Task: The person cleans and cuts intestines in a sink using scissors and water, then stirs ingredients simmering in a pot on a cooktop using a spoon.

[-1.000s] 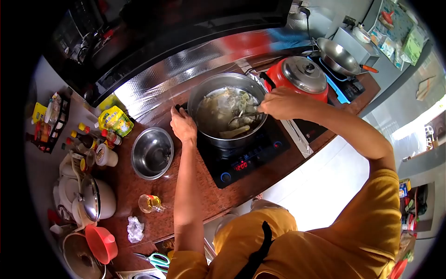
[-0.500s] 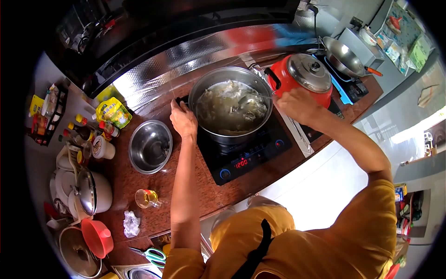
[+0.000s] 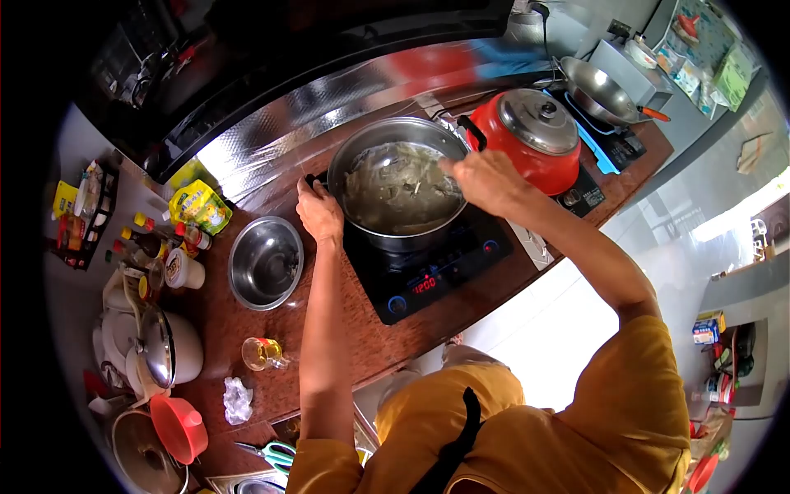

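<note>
A wide steel pot (image 3: 395, 240) of cloudy broth (image 3: 395, 206) with pale pieces in it stands on a black induction cooker (image 3: 448, 284). My left hand (image 3: 319, 210) is closed around the pot's dark left handle (image 3: 317, 178). Over the pot's right rim, my right hand (image 3: 485, 179) is closed on the handle of what looks like a metal ladle; its head is down in the broth and cannot be made out. Red digits glow on the cooker's panel.
Left of the cooker are a steel bowl (image 3: 266, 263), a glass cup (image 3: 262, 354) and crumpled plastic (image 3: 238, 401). A red kettle (image 3: 514, 156) stands close on the right, with a wok (image 3: 599, 92) beyond. Bottles (image 3: 148, 240), a lidded pot (image 3: 183, 346) and scissors (image 3: 276, 453) line the left side.
My right hand has moved left, further in over the pot, and the ladle has shifted the pieces in the broth. My left hand stays on the pot handle. The view has shifted slightly.
</note>
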Motion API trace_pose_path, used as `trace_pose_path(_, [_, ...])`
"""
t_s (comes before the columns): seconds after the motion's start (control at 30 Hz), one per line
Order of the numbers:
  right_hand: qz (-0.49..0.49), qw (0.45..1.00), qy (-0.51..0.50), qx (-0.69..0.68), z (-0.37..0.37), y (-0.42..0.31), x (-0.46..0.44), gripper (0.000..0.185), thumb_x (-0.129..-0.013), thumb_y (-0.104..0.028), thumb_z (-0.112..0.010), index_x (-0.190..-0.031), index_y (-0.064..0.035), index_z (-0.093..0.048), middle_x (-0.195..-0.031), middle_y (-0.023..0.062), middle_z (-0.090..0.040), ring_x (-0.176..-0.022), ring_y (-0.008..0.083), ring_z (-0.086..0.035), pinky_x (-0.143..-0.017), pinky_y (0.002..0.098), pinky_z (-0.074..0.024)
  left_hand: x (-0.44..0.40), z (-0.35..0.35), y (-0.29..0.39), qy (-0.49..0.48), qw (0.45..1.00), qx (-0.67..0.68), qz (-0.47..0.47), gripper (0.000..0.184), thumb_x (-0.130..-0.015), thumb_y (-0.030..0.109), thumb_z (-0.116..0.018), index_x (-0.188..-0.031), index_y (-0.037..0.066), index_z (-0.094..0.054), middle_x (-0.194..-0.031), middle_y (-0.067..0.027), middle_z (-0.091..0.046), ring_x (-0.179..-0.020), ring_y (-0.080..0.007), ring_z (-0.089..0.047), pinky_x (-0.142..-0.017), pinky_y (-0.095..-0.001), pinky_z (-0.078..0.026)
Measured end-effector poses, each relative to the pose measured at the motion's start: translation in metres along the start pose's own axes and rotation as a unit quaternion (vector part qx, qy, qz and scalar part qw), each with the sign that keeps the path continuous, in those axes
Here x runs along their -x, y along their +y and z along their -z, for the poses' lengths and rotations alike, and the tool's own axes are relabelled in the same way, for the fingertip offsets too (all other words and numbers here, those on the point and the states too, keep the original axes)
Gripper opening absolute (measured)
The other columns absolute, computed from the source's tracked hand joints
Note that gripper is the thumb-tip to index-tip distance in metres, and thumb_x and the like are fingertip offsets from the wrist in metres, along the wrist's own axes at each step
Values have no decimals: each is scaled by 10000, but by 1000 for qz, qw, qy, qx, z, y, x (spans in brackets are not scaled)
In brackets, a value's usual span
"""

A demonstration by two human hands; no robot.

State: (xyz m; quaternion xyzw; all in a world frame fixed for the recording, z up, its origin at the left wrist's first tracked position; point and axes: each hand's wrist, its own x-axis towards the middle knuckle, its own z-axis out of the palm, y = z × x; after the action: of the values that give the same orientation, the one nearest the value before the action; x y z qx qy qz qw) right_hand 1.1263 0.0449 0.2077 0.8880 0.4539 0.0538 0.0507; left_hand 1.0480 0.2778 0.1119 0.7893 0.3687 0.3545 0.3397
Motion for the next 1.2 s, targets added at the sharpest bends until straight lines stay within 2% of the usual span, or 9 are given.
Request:
trace_pose_path(0.23, [-103, 993, 3, -52, -54, 1, -32, 225, -795, -90, -427, -820, -31, -642, -847, 162, -631, -789, 285, -629, -669, 379, -511, 0, 1, 1, -1, 1000, -3, -2, 286, -867, 177, -431, -1067, -18, -490, -895, -257, -585, -861, -412, -552, -715, -445, -431])
trace_pose_path(0.5, [19, 998, -42, -48, -54, -39, -9, 192, -788, -59, -446, -871, -33, -617, -814, 147, -632, -790, 272, -629, -657, 367, -511, 1, -1, -1, 4, 1000, 15, -2, 298, -863, 172, -434, -1080, -23, -492, -915, -258, -582, -879, -410, -548, -731, -437, -430])
trace_pose_path(0.57, [14, 998, -32, -43, -49, -24, 2, 209, -802, -74, -438, -940, -21, -586, -803, 152, -629, -763, 281, -628, -627, 390, -508, 1, 0, 0, 4, 1000, 20, 3, 300, -861, 169, -435, -1084, -23, -493, -919, -257, -582, -882, -409, -547, -734, -435, -430])
trace_pose_path(0.6, [44, 999, -12, -16, -43, -11, 7, 364, -819, -71, -396, -1172, -71, -485, -704, 156, -607, -668, 314, -614, -571, 421, -486, 0, 0, 0, 6, 1000, 24, -5, 297, -860, 168, -436, -1079, -24, -495, -916, -257, -583, -878, -410, -548, -732, -436, -430])
trace_pose_path(0.77, [-30, 999, 42, 14, 0, 21, 36, 305, -772, -53, -448, -1061, -75, -542, -650, 164, -601, -615, 323, -611, -523, 434, -481, -2, -2, -6, 8, 999, 18, -37, 279, -856, 161, -438, -1057, -22, -501, -901, -254, -585, -864, -417, -548, -729, -439, -429])
trace_pose_path(0.9, [-6, 992, 124, -12, 1, 39, 66, 297, -748, -41, -495, -1037, -75, -558, -610, 141, -567, -550, 308, -573, -483, 405, -448, -5, -5, -14, 8, 997, 47, -65, 268, -855, 137, -433, -1048, -39, -492, -915, -270, -573, -891, -422, -534, -735, -434, -420])
trace_pose_path(1.03, [-2, 975, 159, -155, -19, 44, 87, 406, -720, -20, -560, -1122, -78, -541, -541, 89, -462, -443, 247, -493, -421, 340, -392, -3, -3, -11, -6, 996, 75, -51, 281, -851, 136, -444, -1041, -62, -500, -898, -275, -572, -849, -421, -547, -741, -400, -421])
trace_pose_path(1.1, [-24, 966, 146, -214, -27, 42, 92, 425, -696, 9, -559, -1118, -46, -544, -521, 79, -435, -421, 225, -462, -414, 318, -378, -5, -9, -23, -2, 991, 115, -64, 270, -864, 134, -442, -1034, -65, -504, -874, -206, -594, -782, -270, -557, -729, -340, -422])
trace_pose_path(1.2, [30, 948, 213, -234, -52, 51, 93, 413, -652, 22, -551, -1063, -13, -569, -500, 40, -418, -400, 177, -425, -416, 295, -352, -2, -8, -13, -8, 990, 138, -24, 268, -882, 154, -440, -1033, -55, -514, -801, -66, -568, -704, -127, -497, -649, -253, -414])
